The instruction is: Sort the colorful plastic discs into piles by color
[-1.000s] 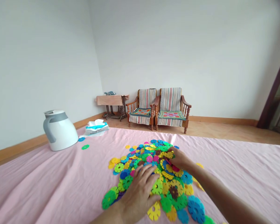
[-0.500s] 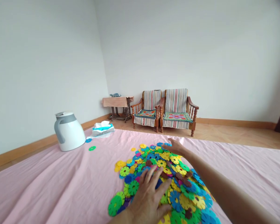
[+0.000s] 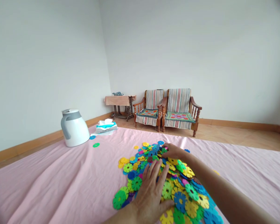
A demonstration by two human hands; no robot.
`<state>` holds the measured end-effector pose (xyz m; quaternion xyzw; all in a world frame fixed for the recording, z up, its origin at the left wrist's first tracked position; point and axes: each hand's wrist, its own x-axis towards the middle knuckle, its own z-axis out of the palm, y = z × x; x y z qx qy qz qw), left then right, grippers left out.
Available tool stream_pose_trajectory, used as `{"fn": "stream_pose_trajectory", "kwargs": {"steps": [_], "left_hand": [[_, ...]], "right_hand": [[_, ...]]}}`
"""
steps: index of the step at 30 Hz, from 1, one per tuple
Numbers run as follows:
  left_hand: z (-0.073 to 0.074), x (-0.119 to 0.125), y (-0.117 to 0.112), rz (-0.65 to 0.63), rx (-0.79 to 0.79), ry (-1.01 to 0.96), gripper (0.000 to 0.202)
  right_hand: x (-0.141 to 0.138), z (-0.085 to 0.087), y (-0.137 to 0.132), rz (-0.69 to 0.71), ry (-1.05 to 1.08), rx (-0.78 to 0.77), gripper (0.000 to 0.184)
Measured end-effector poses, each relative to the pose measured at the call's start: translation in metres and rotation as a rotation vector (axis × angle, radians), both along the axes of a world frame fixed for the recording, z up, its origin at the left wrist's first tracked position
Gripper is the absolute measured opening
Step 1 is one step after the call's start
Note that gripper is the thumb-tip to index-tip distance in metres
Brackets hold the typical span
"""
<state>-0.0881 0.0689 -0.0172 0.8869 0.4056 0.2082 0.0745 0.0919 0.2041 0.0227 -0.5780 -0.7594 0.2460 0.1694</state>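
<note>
A heap of colourful notched plastic discs (image 3: 180,199) in yellow, blue, green, pink and brown lies on a pink cloth (image 3: 67,180). My left hand (image 3: 154,189) rests palm down on the near left part of the heap, fingers and thumb spread over the discs. Reaching across from the right, my right hand (image 3: 174,151) touches the far edge of the pile. Its fingers are curved and the thumb is apart from them; no disc shows in its grasp. Both palms are hidden, as are the discs beneath them.
A white and grey jug (image 3: 76,129) stands at the left, near a tissue box (image 3: 106,127). Stray blue (image 3: 92,137) and green (image 3: 96,145) discs lie by it. Past the cloth are two wooden armchairs (image 3: 179,102) and a small cloth-covered table (image 3: 118,100).
My right hand has moved back a little toward me over the far side of the heap, shifting some discs. The left stays spread on the pile. The view has turned slightly left.
</note>
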Motion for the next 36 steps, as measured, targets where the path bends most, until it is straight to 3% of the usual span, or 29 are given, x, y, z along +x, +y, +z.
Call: {"fn": "stream_pose_trajectory", "kwargs": {"steps": [6,8,12,14,16,19,21,24,27,31,36], "left_hand": [[-0.004,0.003,0.000,0.051,0.069,-0.037,0.105],[0.000,0.002,-0.001,0.035,0.060,-0.033,0.101],[0.017,0.000,-0.010,-0.044,0.084,-0.038,0.086],[0.023,0.007,-0.018,-0.176,0.120,-0.009,0.071],[0.020,0.022,-0.025,-0.395,0.176,0.078,0.053],[-0.004,0.056,-0.031,-0.696,0.384,0.201,0.032],[-0.020,0.076,-0.030,-0.738,0.479,0.241,0.027],[-0.024,0.087,-0.028,-0.630,0.478,0.264,0.025],[-0.004,0.076,-0.027,-0.508,0.416,0.270,0.029],[0.017,0.051,-0.020,-0.359,0.346,0.270,0.030],[0.019,0.023,0.005,-0.127,0.344,0.244,0.024]], "right_hand": [[0.015,0.022,-0.050,0.152,0.186,0.026,0.039],[0.037,0.024,-0.060,0.097,0.198,0.055,0.038],[0.093,0.007,-0.069,-0.185,0.063,0.118,0.038],[0.112,-0.006,-0.073,-0.296,-0.028,0.127,0.038],[0.117,-0.016,-0.077,-0.333,-0.087,0.121,0.037],[0.100,-0.023,-0.081,-0.299,-0.096,0.110,0.036],[0.078,-0.020,-0.082,-0.241,-0.052,0.111,0.036],[0.051,-0.011,-0.085,-0.122,0.064,0.127,0.038],[0.046,-0.002,-0.090,-0.048,0.176,0.170,0.038],[0.074,-0.002,-0.101,-0.099,0.202,0.208,0.041],[0.124,-0.022,-0.132,-0.211,0.069,0.208,0.041]]}}
